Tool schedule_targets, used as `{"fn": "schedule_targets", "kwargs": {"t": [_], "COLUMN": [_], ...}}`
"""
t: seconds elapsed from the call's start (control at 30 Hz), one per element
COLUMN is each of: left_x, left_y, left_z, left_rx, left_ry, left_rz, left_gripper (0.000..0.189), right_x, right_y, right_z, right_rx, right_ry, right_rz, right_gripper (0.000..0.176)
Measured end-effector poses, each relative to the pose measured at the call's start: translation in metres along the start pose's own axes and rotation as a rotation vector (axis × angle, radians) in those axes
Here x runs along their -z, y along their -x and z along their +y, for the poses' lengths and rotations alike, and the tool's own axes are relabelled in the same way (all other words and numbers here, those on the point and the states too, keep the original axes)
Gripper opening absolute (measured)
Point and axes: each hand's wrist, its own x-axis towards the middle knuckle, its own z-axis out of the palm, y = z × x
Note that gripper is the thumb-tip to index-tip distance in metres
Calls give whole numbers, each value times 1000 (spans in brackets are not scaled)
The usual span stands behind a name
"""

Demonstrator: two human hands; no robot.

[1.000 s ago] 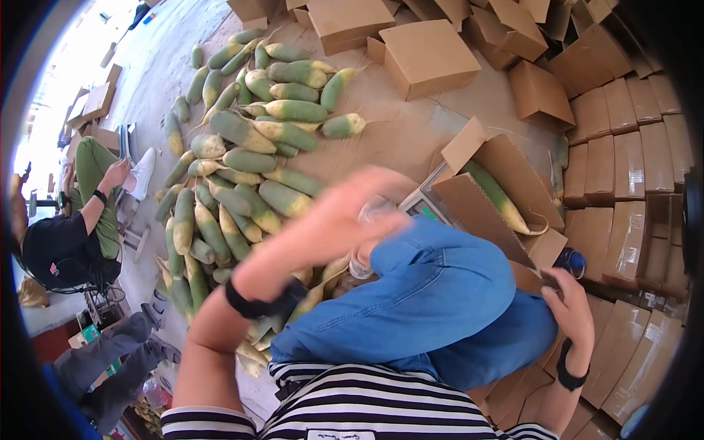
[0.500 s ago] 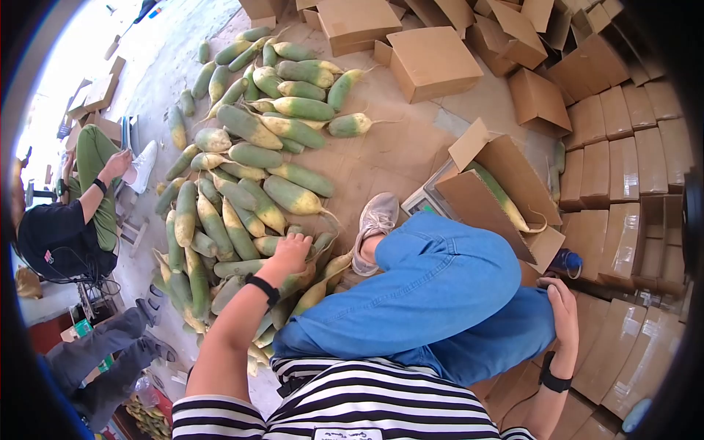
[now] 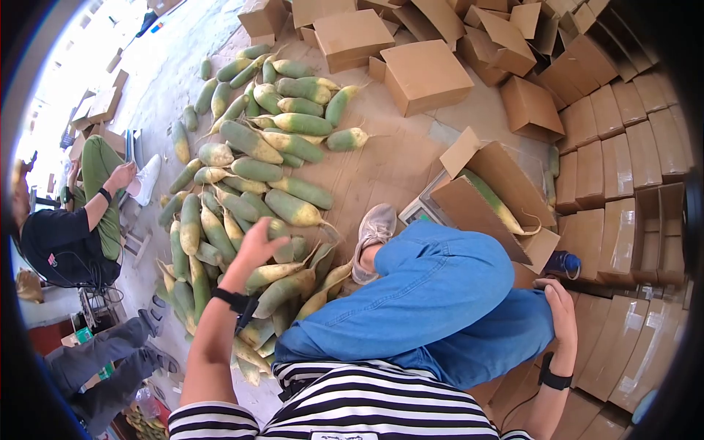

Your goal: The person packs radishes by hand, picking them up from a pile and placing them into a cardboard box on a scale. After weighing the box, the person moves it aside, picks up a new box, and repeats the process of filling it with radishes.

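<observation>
A big heap of green radishes with pale yellowish ends (image 3: 297, 209) lies on the floor in front of me. Over its near part is my left hand (image 3: 257, 248), thumb and fingers apart, close to a short green radish (image 3: 280, 240) at the fingertips. Whether the fingers touch that radish is hard to see. My right hand (image 3: 563, 308) rests on my knee in blue jeans, its fingers stretched along the denim. Beyond the knee an open cardboard carton (image 3: 480, 209) holds a long radish (image 3: 493, 202) and sits on a scale (image 3: 422, 213).
Closed and open cardboard boxes (image 3: 425, 77) lie at the back. Stacked cartons (image 3: 616, 176) line the right side. A blue-capped bottle (image 3: 563, 262) stands near my knee. To the left sits another person (image 3: 70, 235); a second person's legs (image 3: 110, 359) show below.
My left hand has moved left from the radishes it was resting on, and its fingers have spread. My right hand stays on the knee. The view has shifted slightly.
</observation>
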Motion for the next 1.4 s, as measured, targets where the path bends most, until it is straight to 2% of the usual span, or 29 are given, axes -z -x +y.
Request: {"fn": "schedule_targets", "kwargs": {"t": [0.07, 0.1, 0.13, 0.2, 0.27, 0.3, 0.33, 0.37, 0.43, 0.47, 0.53, 0.57, 0.63, 0.7, 0.73, 0.8, 0.83, 0.87, 0.9, 0.93, 0.97, 1.0, 1.07, 1.1, 1.17, 1.2, 1.27, 1.3, 1.4], "left_x": [26, 37, 46, 73, 80, 82, 84, 87, 85, 82, 74, 70, 66, 61, 54, 32, 25, 24, 22, 8, 10, 1, -14, -14, -14, -15, -17, -17, -17], "left_y": [-1, -5, -4, -4, -13, -20, -24, -26, -33, -34, -36, -35, -39, -45, -46, -40, -32, -18, -3, 6, 20, 24, 24, 21, 16, 14, 11, 11, 9], "left_z": [9, 13, 19, 57, 88, 111, 139, 164, 222, 252, 309, 333, 366, 382, 382, 371, 359, 360, 362, 360, 372, 374, 375, 376, 379, 380, 380, 380, 380], "left_rx": [168, 91, 122, 152, 73, 35, -87, -205, -248, -262, -287, -287, -293, -281, -278, -298, -330, -482, -629, -889, -977, -980, -1056, -1055, -1050, -1044, -1037, -1036, -1039], "left_ry": [525, 620, 824, 905, 1111, 1133, 1303, 1463, 1564, 1662, 1720, 1700, 1685, 1424, 1421, 1001, 727, 576, 423, 323, 77, 71, -114, -104, -100, -88, -89, -87, -75], "left_rz": [55, 121, 158, 174, 206, 169, 103, 37, -67, -145, -320, -378, -440, -508, -521, -234, -274, -365, -452, -451, -389, -396, -229, -249, -268, -277, -283, -280, -281], "left_gripper": [53, 46, 45, 37, 32, 32, 30, 29, 29, 29, 30, 34, 37, 52, 52, 67, 71, 70, 68, 64, 62, 62, 62, 62, 61, 61, 61, 60, 62], "right_x": [-1, -2, -2, -2, -5, -5, -4, -4, 0, -3, -4, 1, 12, 27, 33, 37, 38, 39, 37, 32, 27, 22, 11, 6, -6, -13, -27, -24, -22], "right_y": [-1, -2, -3, -8, -11, -13, -12, -15, -17, -17, -20, -21, -26, -35, -41, -54, -62, -72, -86, -104, -122, -141, -174, -185, -202, -212, -219, -215, -213], "right_z": [-4, -5, -5, 3, -11, -33, -57, -75, -121, -140, -168, -170, -172, -154, -141, -116, -105, -92, -75, -57, -41, -25, 0, 5, 19, 38, 57, 57, 54], "right_rx": [12, 10, 10, 57, 164, 284, 316, 473, 638, 638, 847, 846, 665, 623, 584, 542, 420, 297, 278, 210, 147, 143, 89, 88, -10, -13, 176, 137, 205], "right_ry": [-12, -6, 0, 76, 135, 301, 282, 300, 358, 358, 448, 454, 388, 363, 333, 360, 422, 478, 467, 510, 552, 544, 517, 506, 241, 235, 328, 520, 656], "right_rz": [9, 3, -1, 5, 69, 127, 154, 208, 239, 257, 283, 291, 241, 210, 178, 226, 187, 147, 156, 90, 21, 23, -152, -151, -342, -347, -377, -441, -382], "right_gripper": [33, 32, 31, 30, 22, 24, 28, 33, 49, 49, 61, 61, 71, 73, 75, 73, 71, 70, 70, 69, 68, 68, 74, 74, 71, 71, 66, 57, 50]}}
